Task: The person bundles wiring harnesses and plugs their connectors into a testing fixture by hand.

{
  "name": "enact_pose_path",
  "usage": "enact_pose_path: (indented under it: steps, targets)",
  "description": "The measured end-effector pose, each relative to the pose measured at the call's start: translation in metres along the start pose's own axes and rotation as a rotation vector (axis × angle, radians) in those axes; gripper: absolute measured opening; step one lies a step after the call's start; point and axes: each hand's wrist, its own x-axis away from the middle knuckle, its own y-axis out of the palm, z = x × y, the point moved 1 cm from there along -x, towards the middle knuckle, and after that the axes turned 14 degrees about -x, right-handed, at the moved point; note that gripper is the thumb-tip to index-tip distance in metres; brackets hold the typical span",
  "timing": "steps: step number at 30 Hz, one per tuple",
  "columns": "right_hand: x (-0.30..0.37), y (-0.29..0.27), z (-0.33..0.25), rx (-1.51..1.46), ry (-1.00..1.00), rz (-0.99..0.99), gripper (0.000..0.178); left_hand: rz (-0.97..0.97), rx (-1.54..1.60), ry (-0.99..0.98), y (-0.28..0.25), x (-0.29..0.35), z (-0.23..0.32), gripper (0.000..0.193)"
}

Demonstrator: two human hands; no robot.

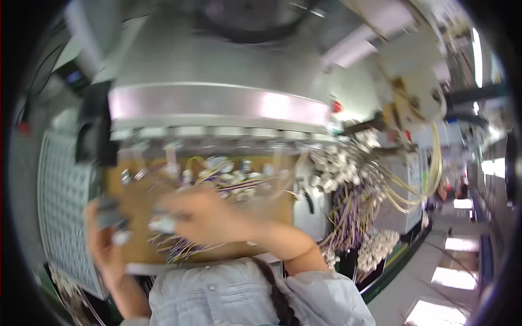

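My left hand [103, 244] is at the left end of a brown work board [136, 187], its fingers closed round a dark grey part [109, 215] with a whitish piece below it. Reaching in from the right, my right hand [204, 214] is closed on a small whitish part [162, 224]. Both hands are smeared by motion, so the exact kind of these parts does not show. A gap separates the two hands. Beneath the right hand lies a loose bunch of purple and yellow wires [182, 249]. Behind it spread more wires with white connectors [236, 182].
A grey metal machine hood [217, 103] spans the back of the board. A grey perforated crate [65, 206] stands at left. Bundled wire harnesses with white connectors [337, 168] hang at right, near dark-handled pliers [308, 201]. Yellowish tubes [435, 163] loop farther right.
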Motion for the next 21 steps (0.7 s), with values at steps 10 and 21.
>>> enact_pose_path:
  steps: [10,21]
  targets:
    - [0.007,-0.002,-0.022,-0.006,0.124,-0.064,0.008,-0.164,0.175,0.064,0.035,-0.021,0.041,0.038]
    - [0.0,-0.009,-0.011,-0.376,0.487,-0.101,0.007,-0.015,-0.275,0.502,0.032,-0.025,0.046,0.03]
